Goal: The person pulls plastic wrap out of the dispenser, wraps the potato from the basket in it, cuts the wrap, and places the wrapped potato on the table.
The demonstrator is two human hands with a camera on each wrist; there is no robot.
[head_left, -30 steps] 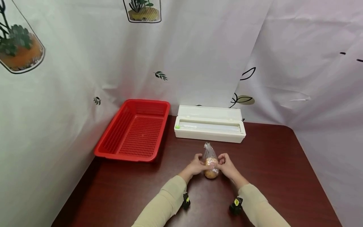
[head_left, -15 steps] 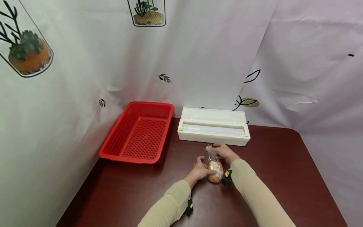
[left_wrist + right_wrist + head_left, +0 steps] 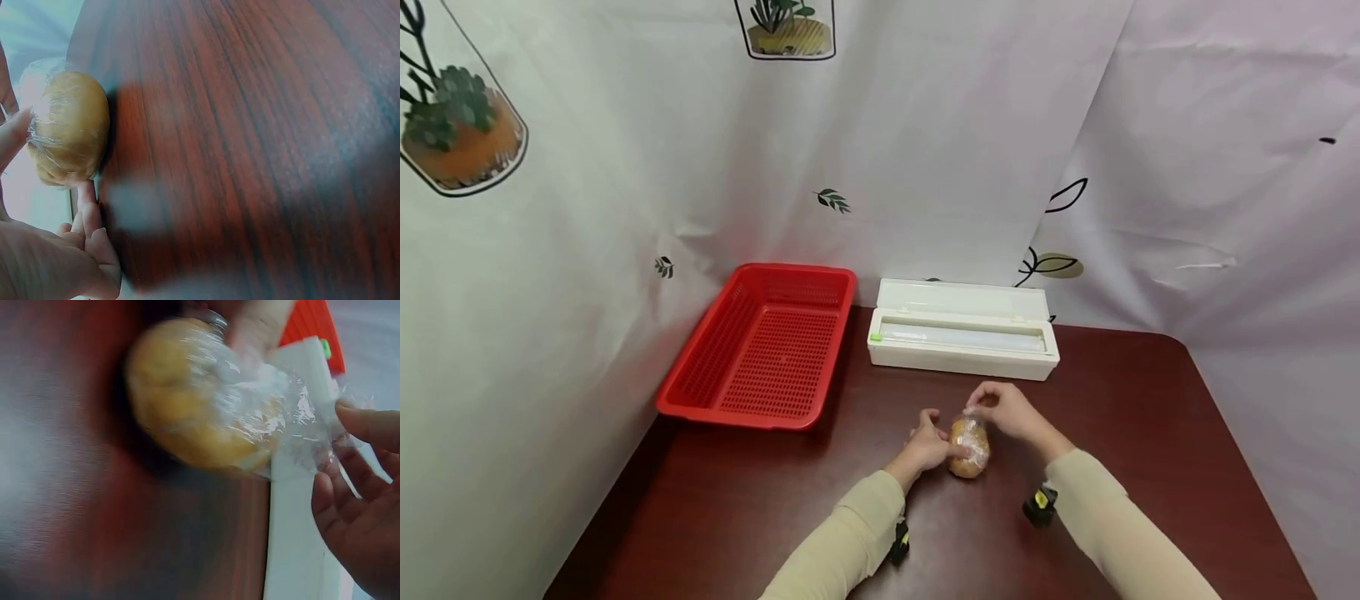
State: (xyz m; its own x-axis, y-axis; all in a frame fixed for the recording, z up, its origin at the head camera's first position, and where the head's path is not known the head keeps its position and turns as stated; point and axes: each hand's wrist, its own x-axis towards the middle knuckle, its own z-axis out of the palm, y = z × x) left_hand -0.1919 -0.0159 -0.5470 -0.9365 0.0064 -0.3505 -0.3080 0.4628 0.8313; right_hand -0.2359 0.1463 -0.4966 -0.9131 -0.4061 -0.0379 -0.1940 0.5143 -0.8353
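Observation:
A golden-brown bread roll (image 3: 968, 458) lies on the table wrapped in clear cling film. My left hand (image 3: 923, 447) holds it from the left, thumb over the wrapped top and fingers low at its side. In the left wrist view the bread (image 3: 84, 125) shows its bare-looking end, with fingers of the left hand (image 3: 53, 256) reaching under its edge. My right hand (image 3: 1009, 410) pinches the gathered film end at the bread's far side. From the right wrist, the film (image 3: 300, 419) stretches between the bread and the thumb and fingers of that hand (image 3: 365, 494).
Behind the hands stands a white cling film dispenser (image 3: 962, 358), lid up, a roll inside. A red perforated plastic basket (image 3: 831, 375) sits at the back left. White printed cloth (image 3: 925, 167) hangs around the dark wooden table (image 3: 1112, 417).
My right hand goes from the bread's side to the film's twisted end, then draws it back toward the bread. The film tail no longer stands out beyond the bread. My left hand stays on it.

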